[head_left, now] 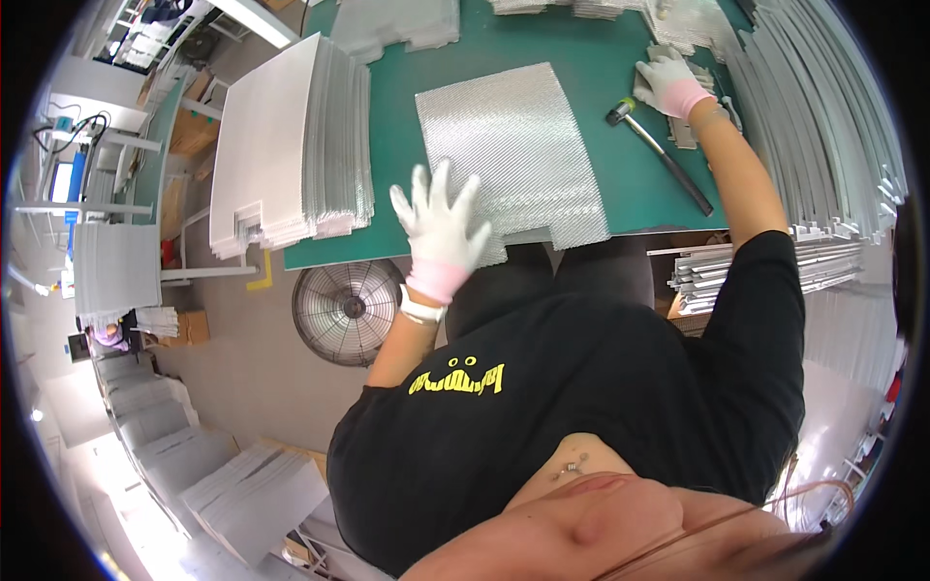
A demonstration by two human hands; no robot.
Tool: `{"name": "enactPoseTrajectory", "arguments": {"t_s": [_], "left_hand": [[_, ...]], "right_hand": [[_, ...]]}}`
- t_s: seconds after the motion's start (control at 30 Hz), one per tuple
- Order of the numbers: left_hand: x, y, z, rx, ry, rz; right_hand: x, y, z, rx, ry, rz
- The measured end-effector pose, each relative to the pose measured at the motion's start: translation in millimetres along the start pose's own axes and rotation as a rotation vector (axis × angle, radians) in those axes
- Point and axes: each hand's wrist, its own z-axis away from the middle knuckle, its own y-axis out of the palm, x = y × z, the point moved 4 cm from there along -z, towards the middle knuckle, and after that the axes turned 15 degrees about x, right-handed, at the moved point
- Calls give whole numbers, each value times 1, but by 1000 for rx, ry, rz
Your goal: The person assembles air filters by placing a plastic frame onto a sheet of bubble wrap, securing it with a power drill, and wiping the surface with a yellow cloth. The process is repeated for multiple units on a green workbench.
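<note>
- Head view: the left hand (441,232), in a white glove with a pink cuff, lies flat with its fingers spread wide on the near left corner of a silver mesh sheet (513,155); it presses rather than grips.
- The right hand (668,82), gloved the same way, reaches far out to the right and rests palm down on a small pile of grey metal pieces (690,126); whether the fingers close on any of them cannot be told.
- The mesh sheet lies flat on the green surface (601,68), its long axis running away from the person, with a notch cut from its near right corner at the surface's edge.
- The sheet sits between the two hands, touching the left one and well apart from the right.
- A mallet (659,150) lies just right of the sheet, head near the right hand, handle slanting toward the person.
- A stack of white sheets (286,136) stands left of the mesh sheet.
- A round fan (347,310) sits on the floor below.
</note>
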Motion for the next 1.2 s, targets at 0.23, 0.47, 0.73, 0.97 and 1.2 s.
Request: {"name": "enactPoseTrajectory", "arguments": {"t_s": [0.23,0.47,0.73,0.97,1.2], "left_hand": [[-17,117,99,632,100,1777],[-19,143,76,205,-541,2103],[-24,136,70,78,-458,1991],[-24,147,70,43,-500,2024],[-24,145,72,70,-485,2012]], "right_hand": [[-3,16,41,-787,69,-662],[253,89,226,298,-463,-1874],[293,128,204,267,-263,-2297],[289,111,210,111,-177,-2285],[292,117,205,93,-177,-2281]]}}
